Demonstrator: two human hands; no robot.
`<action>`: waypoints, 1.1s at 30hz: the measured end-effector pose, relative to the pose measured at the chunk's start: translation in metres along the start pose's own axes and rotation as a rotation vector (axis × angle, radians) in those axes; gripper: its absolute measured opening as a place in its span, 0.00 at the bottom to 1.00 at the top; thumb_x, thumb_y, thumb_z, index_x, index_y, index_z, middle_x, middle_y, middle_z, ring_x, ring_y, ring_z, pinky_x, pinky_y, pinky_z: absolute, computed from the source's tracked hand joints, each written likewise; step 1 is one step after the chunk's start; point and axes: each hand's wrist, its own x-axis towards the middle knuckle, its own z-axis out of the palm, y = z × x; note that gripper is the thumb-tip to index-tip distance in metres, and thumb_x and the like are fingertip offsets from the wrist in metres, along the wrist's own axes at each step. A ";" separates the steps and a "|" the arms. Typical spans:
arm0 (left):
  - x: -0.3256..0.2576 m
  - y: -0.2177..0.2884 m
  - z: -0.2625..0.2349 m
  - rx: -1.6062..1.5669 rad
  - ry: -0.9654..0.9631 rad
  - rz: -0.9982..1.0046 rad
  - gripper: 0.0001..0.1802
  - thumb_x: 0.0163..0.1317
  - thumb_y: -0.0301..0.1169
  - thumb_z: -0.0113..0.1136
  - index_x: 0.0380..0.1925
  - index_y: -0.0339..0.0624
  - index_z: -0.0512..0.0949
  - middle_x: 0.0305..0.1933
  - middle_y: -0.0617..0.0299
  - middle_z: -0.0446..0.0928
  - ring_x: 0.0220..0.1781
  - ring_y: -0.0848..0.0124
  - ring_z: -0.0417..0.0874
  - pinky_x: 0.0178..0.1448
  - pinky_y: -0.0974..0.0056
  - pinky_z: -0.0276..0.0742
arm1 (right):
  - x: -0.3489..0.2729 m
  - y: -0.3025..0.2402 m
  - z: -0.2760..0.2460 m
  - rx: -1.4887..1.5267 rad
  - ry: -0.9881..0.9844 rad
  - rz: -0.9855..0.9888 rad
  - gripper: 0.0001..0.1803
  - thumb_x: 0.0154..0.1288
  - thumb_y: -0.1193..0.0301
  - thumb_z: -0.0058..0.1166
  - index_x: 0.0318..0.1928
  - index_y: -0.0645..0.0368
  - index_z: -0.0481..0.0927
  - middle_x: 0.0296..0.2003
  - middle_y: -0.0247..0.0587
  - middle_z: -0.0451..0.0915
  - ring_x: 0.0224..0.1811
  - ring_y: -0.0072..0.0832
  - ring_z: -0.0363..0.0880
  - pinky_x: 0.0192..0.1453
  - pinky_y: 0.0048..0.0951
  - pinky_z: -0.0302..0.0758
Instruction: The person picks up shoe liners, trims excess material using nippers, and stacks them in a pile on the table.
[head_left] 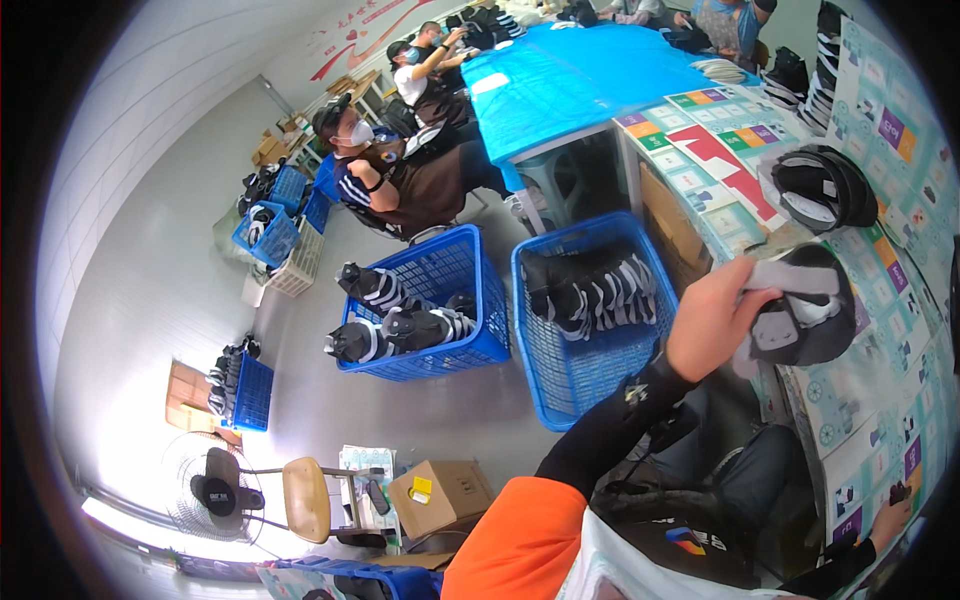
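My left hand (712, 318) is raised over the table's near edge at the right. Its thumb and fingers are closed on a black cap (835, 335) with pale grey pieces, one a flat grey strip across its top. Just beyond it, a second black cap (850, 190) lies on the patterned table cover (860, 400), its hollow inside showing. My right hand (888, 522) is low at the right rim, resting on the same cover. Its fingers look curled around something small and dark, too small to make out.
Left of the table stand two blue baskets (420, 370) (570, 395) with stacked black-and-grey caps. A masked co-worker (390, 185) sits beyond them. Others sit around a blue-covered table (570, 75). A fan (215, 490), a chair (305, 500) and a cardboard box (445, 495) stand lower left.
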 end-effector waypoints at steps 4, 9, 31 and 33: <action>0.035 0.012 0.054 -0.048 -0.017 0.172 0.16 0.67 0.35 0.72 0.42 0.37 0.75 0.34 0.45 0.79 0.37 0.42 0.82 0.39 0.49 0.77 | -0.005 0.055 0.043 -0.177 0.009 -0.073 0.37 0.66 0.72 0.59 0.75 0.68 0.67 0.62 0.67 0.77 0.66 0.59 0.77 0.71 0.50 0.74; 0.052 0.024 0.087 0.058 -0.093 0.274 0.17 0.65 0.37 0.72 0.38 0.39 0.74 0.33 0.50 0.78 0.38 0.47 0.83 0.40 0.48 0.76 | -0.029 -0.014 0.002 -0.167 -0.124 0.123 0.27 0.64 0.70 0.58 0.62 0.70 0.73 0.56 0.63 0.81 0.60 0.59 0.80 0.63 0.56 0.78; 0.065 0.050 0.154 0.109 -0.184 0.492 0.15 0.66 0.38 0.70 0.39 0.41 0.75 0.34 0.55 0.78 0.37 0.53 0.82 0.41 0.52 0.78 | -0.115 -0.059 -0.133 1.302 -0.108 0.154 0.24 0.70 0.73 0.50 0.65 0.51 0.83 0.49 0.22 0.87 0.52 0.14 0.82 0.40 0.22 0.65; 0.064 0.048 0.161 0.115 -0.191 0.495 0.15 0.66 0.38 0.70 0.39 0.41 0.75 0.34 0.55 0.79 0.37 0.53 0.83 0.40 0.52 0.78 | -0.118 -0.067 -0.137 1.405 -0.215 0.130 0.23 0.73 0.73 0.51 0.66 0.50 0.83 0.51 0.23 0.87 0.55 0.15 0.81 0.41 0.22 0.64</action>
